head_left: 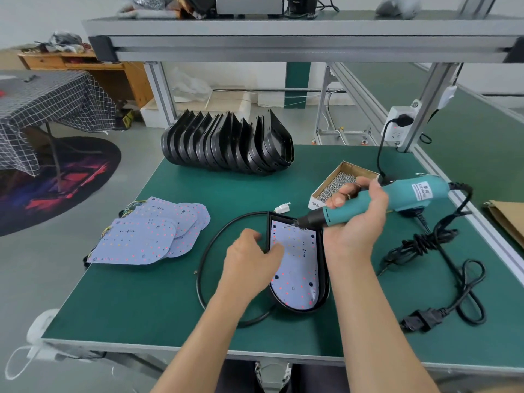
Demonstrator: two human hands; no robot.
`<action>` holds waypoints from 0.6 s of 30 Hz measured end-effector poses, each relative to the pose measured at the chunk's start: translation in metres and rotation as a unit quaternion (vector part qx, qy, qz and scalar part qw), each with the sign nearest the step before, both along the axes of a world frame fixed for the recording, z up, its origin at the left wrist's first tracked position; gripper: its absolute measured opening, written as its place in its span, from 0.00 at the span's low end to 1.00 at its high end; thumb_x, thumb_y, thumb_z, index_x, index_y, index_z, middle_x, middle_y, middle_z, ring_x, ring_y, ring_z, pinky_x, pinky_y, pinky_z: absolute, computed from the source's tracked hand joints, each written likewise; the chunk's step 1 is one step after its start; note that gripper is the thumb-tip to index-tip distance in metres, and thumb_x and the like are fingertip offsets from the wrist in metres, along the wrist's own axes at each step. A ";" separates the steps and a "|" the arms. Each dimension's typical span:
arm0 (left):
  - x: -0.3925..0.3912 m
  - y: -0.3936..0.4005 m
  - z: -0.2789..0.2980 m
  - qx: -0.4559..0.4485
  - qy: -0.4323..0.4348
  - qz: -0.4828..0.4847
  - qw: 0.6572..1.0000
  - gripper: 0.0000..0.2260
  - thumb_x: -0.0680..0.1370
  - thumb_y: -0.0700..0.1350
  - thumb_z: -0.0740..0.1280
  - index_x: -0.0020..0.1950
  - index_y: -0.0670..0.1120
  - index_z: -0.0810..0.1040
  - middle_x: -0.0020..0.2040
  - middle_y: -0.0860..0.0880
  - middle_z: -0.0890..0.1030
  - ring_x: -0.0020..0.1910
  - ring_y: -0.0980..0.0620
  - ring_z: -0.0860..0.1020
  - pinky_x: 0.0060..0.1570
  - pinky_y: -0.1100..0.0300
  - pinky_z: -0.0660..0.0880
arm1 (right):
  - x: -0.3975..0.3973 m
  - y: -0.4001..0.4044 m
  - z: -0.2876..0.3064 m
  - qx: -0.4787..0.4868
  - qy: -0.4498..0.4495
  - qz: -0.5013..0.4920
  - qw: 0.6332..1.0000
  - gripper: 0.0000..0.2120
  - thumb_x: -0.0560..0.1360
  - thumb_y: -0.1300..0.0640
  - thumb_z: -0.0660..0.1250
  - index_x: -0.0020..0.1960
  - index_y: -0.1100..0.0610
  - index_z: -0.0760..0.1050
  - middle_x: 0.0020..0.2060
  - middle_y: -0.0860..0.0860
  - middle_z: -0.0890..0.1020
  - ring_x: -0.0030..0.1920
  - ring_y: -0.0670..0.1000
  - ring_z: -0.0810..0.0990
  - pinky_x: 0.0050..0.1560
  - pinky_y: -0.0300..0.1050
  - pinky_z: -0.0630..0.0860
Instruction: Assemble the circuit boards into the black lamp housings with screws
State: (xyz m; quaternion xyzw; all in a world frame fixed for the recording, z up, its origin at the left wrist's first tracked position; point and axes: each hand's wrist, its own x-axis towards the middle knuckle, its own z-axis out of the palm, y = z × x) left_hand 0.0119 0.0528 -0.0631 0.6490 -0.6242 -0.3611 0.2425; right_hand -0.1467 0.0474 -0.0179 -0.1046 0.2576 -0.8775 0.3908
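Left hand (252, 260) rested on the left rim of the black housing (323, 300), fingers loosely curled over the edge onto the circuit board (295, 268) seated inside, mid green bench (141, 302). Right hand (358, 219) gripped the teal electric screwdriver (377, 204), bit down at the board's top-left corner. Screw box (344, 180) just behind; spare boards (150, 234) left, empty housings (226, 143) stacked at the back.

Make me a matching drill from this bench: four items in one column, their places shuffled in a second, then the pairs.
1. electric screwdriver
2. box of screws
3. loose circuit boards
4. stacked black housings

A. far edge of the green mat
B. gripped in the right hand
C. left side of the mat
D. behind the right hand

Pairs: 1-B, 2-D, 3-C, 4-A
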 end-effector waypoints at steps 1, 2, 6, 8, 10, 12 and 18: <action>-0.004 -0.004 -0.002 0.010 -0.011 -0.018 1.000 0.16 0.76 0.56 0.68 0.57 0.47 0.75 0.45 0.54 0.79 0.43 0.62 0.78 0.36 0.66 0.70 | 0.002 -0.004 -0.003 0.004 0.012 -0.005 1.000 0.09 0.81 0.57 0.62 0.43 0.57 0.75 0.33 0.53 0.75 0.28 0.51 0.69 0.31 0.42 0.69; -0.007 -0.008 -0.003 0.019 -0.014 -0.025 0.999 0.13 0.76 0.55 0.68 0.51 0.46 0.75 0.42 0.54 0.78 0.37 0.64 0.77 0.28 0.68 0.67 | 0.003 -0.008 -0.005 0.008 0.028 -0.013 0.999 0.09 0.82 0.57 0.62 0.43 0.57 0.75 0.32 0.53 0.75 0.28 0.52 0.69 0.32 0.43 0.69; -0.010 -0.018 -0.008 0.039 0.020 -0.021 0.999 0.13 0.76 0.51 0.68 0.38 0.46 0.69 0.31 0.52 0.72 0.19 0.59 0.70 0.18 0.68 0.60 | 0.009 -0.016 -0.016 0.038 0.066 -0.024 0.997 0.07 0.78 0.57 0.65 0.43 0.58 0.76 0.32 0.55 0.77 0.27 0.53 0.69 0.32 0.44 0.68; -0.010 -0.018 -0.010 0.040 0.038 -0.025 0.998 0.13 0.77 0.49 0.68 0.37 0.46 0.69 0.29 0.52 0.72 0.17 0.59 0.69 0.17 0.68 0.60 | 0.010 -0.017 -0.018 0.044 0.069 -0.022 0.996 0.06 0.77 0.56 0.66 0.45 0.59 0.76 0.32 0.56 0.77 0.26 0.54 0.69 0.32 0.45 0.68; -0.010 -0.017 -0.012 0.035 0.044 -0.018 0.998 0.14 0.77 0.49 0.68 0.36 0.46 0.67 0.29 0.53 0.71 0.17 0.58 0.68 0.17 0.68 0.59 | 0.011 -0.019 -0.020 0.042 0.071 -0.020 0.996 0.06 0.76 0.56 0.66 0.45 0.59 0.75 0.33 0.56 0.77 0.27 0.54 0.69 0.33 0.45 0.68; -0.011 -0.016 -0.013 0.027 0.047 -0.009 0.998 0.15 0.77 0.48 0.68 0.35 0.47 0.66 0.28 0.53 0.69 0.17 0.57 0.67 0.17 0.68 0.58 | 0.011 -0.019 -0.019 0.036 0.074 -0.020 0.996 0.06 0.76 0.56 0.67 0.46 0.59 0.76 0.33 0.57 0.77 0.26 0.54 0.70 0.33 0.45 0.68; -0.014 -0.015 -0.011 0.007 0.046 0.000 0.999 0.15 0.76 0.46 0.68 0.34 0.46 0.65 0.27 0.53 0.67 0.19 0.54 0.64 0.17 0.68 0.57 | 0.008 -0.020 -0.014 0.020 0.098 -0.016 0.995 0.07 0.77 0.57 0.66 0.48 0.61 0.74 0.34 0.57 0.77 0.26 0.54 0.70 0.34 0.47 0.68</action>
